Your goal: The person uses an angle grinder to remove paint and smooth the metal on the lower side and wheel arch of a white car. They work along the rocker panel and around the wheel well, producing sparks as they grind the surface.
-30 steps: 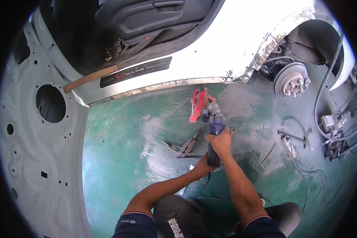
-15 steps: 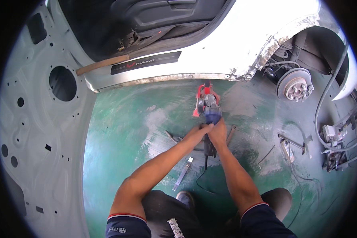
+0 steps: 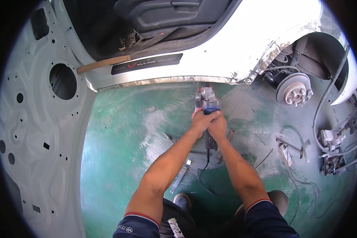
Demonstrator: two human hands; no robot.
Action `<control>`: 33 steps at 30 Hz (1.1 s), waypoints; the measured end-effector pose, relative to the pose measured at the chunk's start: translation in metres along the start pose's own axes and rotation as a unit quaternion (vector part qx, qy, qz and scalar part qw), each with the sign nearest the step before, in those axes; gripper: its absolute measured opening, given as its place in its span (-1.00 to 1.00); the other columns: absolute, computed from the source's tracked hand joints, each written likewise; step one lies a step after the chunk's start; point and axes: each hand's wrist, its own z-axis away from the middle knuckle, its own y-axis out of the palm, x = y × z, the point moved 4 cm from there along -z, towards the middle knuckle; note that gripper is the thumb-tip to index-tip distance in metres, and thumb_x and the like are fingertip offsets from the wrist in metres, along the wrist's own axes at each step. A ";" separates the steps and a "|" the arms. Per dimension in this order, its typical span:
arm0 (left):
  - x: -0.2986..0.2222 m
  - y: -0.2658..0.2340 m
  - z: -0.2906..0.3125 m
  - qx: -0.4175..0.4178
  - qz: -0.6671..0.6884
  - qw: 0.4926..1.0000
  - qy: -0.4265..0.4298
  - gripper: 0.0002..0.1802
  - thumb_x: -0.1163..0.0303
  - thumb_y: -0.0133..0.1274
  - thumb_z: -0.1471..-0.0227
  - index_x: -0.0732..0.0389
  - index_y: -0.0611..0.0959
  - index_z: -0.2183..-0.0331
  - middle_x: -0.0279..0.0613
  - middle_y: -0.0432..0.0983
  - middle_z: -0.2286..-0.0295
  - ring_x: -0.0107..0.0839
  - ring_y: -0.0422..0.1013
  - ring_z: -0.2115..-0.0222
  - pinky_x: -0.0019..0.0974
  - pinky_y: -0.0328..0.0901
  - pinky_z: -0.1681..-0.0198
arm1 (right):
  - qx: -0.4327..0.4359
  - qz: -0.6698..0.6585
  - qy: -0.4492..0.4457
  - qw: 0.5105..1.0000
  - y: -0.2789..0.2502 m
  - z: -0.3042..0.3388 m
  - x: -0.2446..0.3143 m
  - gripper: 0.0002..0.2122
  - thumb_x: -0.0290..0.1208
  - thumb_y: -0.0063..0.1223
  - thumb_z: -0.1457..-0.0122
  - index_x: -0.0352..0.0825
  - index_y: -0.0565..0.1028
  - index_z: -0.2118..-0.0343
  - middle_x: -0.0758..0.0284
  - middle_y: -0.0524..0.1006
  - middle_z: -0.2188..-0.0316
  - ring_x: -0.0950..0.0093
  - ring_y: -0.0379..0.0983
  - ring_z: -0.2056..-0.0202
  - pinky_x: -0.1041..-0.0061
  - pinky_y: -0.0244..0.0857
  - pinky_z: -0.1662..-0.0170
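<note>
Both my hands are wrapped round an angle grinder (image 3: 211, 106) with a blue collar, a dark handle and red parts at its head. My left hand (image 3: 202, 120) is closed at its left side, just behind the head. On the right side of the body, my right hand (image 3: 217, 126) is closed too. The grinder's front end reaches the lower edge of the white car's sill (image 3: 158, 79), where worn, bare metal shows. The sill hides the tip, so I cannot tell whether it touches. A black power cord (image 3: 204, 172) trails from the handle's rear.
A grey door panel (image 3: 35, 119) stands at the left, with a wooden stick (image 3: 103, 64) between it and the sill. A brake disc (image 3: 293, 89) is exposed at the right. Tools, a flat metal bar (image 3: 181, 177) and cables lie on the green floor (image 3: 119, 139).
The grinder has moved forward, away from me, and its head is now partly hidden at the sill's lower edge. My arms have stretched out with it, both hands still gripping.
</note>
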 end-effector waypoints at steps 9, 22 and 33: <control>0.010 -0.001 -0.017 -0.008 -0.024 1.000 0.006 -0.38 0.14 0.41 -0.05 0.48 0.66 0.05 -0.03 0.65 0.16 -0.33 0.57 0.19 -0.23 0.45 0.09 | 0.009 -0.011 0.001 1.000 -0.004 -0.005 0.002 -0.46 -0.10 0.30 -0.06 -0.42 0.37 0.06 -0.08 0.63 0.25 -0.14 0.58 0.15 -0.07 0.41 0.12; -0.012 0.005 -0.019 -0.040 -0.036 0.998 0.038 -0.38 0.14 0.39 -0.05 0.50 0.64 0.07 0.03 0.64 0.16 -0.30 0.57 0.20 -0.22 0.45 0.09 | -0.006 -0.027 -0.006 1.000 0.002 -0.023 0.000 -0.50 -0.12 0.28 -0.09 -0.39 0.36 0.08 -0.11 0.62 0.23 -0.18 0.56 0.12 -0.09 0.40 0.08; -0.022 0.005 -0.013 -0.045 -0.052 0.997 0.031 -0.36 0.09 0.41 -0.02 0.48 0.67 0.09 0.04 0.66 0.16 -0.30 0.58 0.18 -0.22 0.45 0.05 | -0.004 -0.060 -0.018 0.998 0.005 -0.025 0.000 -0.50 -0.15 0.31 -0.05 -0.43 0.39 0.13 -0.12 0.61 0.23 -0.17 0.56 0.12 -0.09 0.40 0.07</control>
